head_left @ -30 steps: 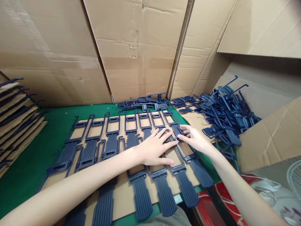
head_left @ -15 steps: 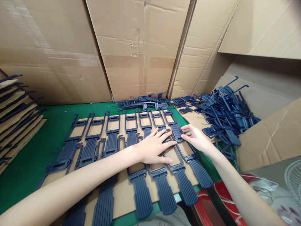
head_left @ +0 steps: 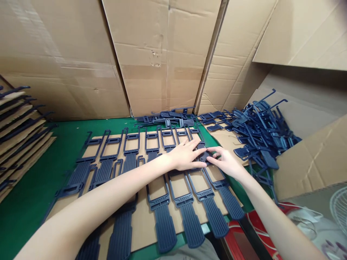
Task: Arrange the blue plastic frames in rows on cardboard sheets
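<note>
Two rows of dark blue plastic frames with ribbed paddles lie on a cardboard sheet point(head_left: 139, 231). My left hand point(head_left: 184, 155) rests palm down over the upper row near its right end, fingers spread, covering parts of several frames. My right hand point(head_left: 226, 162) is at the right edge of the last frame in the upper row; its thumb and forefinger pinch the side of that frame's ribbed paddle point(head_left: 202, 153). In the lower row, a ribbed paddle point(head_left: 166, 227) and its neighbours point towards me and overhang the sheet's near edge.
A tangled pile of similar blue parts point(head_left: 260, 126) fills the right, beside a cardboard flap point(head_left: 311, 162). More loose parts point(head_left: 168, 117) lie at the back, against tall cardboard point(head_left: 162, 72). Layered cardboard sheets with parts point(head_left: 24, 144) stand at left. A white fan point(head_left: 338, 206) is at right.
My left hand has slid a little to the right and away from me across the frames. My right fingers stay at the last frame's edge, curled slightly closer.
</note>
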The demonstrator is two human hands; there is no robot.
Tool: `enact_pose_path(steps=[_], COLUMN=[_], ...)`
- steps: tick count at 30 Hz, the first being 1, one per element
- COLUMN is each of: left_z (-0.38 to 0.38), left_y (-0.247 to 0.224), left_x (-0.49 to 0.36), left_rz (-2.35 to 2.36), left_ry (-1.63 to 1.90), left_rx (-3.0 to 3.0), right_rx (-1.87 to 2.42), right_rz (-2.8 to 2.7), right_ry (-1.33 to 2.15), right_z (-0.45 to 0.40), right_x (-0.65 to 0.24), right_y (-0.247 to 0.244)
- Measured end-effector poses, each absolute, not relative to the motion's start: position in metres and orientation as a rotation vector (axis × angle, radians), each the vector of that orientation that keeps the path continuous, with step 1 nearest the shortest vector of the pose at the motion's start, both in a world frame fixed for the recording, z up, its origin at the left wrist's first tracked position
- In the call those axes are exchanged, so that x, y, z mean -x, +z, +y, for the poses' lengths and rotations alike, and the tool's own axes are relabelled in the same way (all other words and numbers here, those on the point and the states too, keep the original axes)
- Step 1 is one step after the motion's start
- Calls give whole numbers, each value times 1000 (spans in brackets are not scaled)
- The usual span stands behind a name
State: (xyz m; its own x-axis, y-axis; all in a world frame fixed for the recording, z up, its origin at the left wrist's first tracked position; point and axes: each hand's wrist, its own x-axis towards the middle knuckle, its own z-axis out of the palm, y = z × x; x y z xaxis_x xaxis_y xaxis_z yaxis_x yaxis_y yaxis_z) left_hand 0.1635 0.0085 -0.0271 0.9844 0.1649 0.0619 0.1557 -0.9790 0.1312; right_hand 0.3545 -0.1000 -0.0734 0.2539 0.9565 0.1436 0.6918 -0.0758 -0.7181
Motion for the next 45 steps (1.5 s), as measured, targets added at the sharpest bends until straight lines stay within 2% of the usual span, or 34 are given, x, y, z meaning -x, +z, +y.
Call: enact_pose_path(steps=[11, 17, 22, 26, 29, 33, 39, 45], left_z=[15, 10, -14, -37, -57, -101, -147, -152], left_y=[-36, -15, 51, 82, 74, 43, 0, 4], left_x=[-169, -158, -80, 37, 127, 193, 185, 174], left_rz=[367, 407, 563, 1131, 1651, 1848, 1752, 1730], left_ry=[259, 237, 494, 659, 739, 629, 611, 679], left_rx=[-3103, -3081, -2889, -2579, -2136, -1558, -1489, -1414], right_rx=[1822, 1887, 2006, 2009, 2006, 2052, 2100, 1899], right_rz=[-1556, -1511, -1558, -1580, -1581, -1521, -1401, -1198], right_ry=[427, 415, 493, 678, 764, 830, 837, 1065], right_z=[-100, -114, -156, -190, -204, -210, -207, -210], right_x=[-357, -348, -357, -359, -355, -353, -364, -380], right_y=[-82, -57, -39, -43, -47, -49, -70, -95])
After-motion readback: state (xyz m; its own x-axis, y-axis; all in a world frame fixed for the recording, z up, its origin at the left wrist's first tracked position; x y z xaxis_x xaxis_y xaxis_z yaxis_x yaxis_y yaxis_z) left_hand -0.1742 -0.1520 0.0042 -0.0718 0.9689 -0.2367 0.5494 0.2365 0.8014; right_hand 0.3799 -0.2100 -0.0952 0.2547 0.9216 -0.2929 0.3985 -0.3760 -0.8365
